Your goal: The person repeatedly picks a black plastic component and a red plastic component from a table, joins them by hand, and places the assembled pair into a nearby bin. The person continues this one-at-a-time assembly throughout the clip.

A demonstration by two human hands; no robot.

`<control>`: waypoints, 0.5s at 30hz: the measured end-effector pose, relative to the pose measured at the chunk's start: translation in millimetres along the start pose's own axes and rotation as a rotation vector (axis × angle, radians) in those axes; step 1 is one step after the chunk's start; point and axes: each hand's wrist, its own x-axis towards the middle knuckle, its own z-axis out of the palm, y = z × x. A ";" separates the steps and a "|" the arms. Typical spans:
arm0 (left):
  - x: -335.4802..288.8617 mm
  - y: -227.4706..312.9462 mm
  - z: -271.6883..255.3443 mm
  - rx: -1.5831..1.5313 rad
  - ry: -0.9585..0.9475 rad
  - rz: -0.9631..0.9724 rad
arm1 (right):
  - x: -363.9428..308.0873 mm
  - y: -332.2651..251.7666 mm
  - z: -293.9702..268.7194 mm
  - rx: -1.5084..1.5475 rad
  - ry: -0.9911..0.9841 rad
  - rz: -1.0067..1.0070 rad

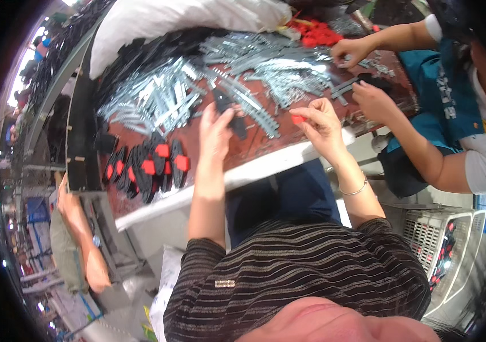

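Observation:
My left hand [215,132] grips a long black plastic piece [236,122] above the reddish-brown tabletop. Between thumb and fingertips, my right hand [324,126] pinches a small red plastic piece [298,119], held apart from the black one. Just beyond both hands lie toothed metal strips [257,113]. A heap of shiny metal strips [166,97] spreads to the left of my left hand. Nearer on that side stands a row of black parts with red pieces fitted on them [163,162].
Black strips [157,54] and a white sack [191,17] lie at the back. Red parts [317,33] are heaped at the far right. A co-worker's hands [371,100] work on the right; another person's arm [80,233] shows at left. A white crate [425,233] stands below right.

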 end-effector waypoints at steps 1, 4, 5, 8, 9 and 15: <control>-1.3 1.9 14.7 -0.005 -0.032 -0.003 | 4.7 -4.5 -0.1 -0.015 0.024 -0.028; -35.2 9.4 36.4 -0.019 -0.041 -0.093 | -8.9 -23.2 25.3 -0.026 0.053 -0.130; -46.1 7.0 33.2 -0.044 -0.055 -0.111 | -16.1 -27.9 36.3 -0.010 0.069 -0.187; -52.9 5.3 58.6 -0.118 -0.005 -0.127 | -9.3 -28.8 33.5 -0.070 0.136 -0.340; -56.0 6.3 62.2 -0.143 0.038 -0.148 | -9.5 -30.2 34.1 -0.078 0.153 -0.367; -59.6 5.5 68.6 -0.142 0.032 -0.174 | -8.4 -29.4 26.3 -0.158 0.145 -0.439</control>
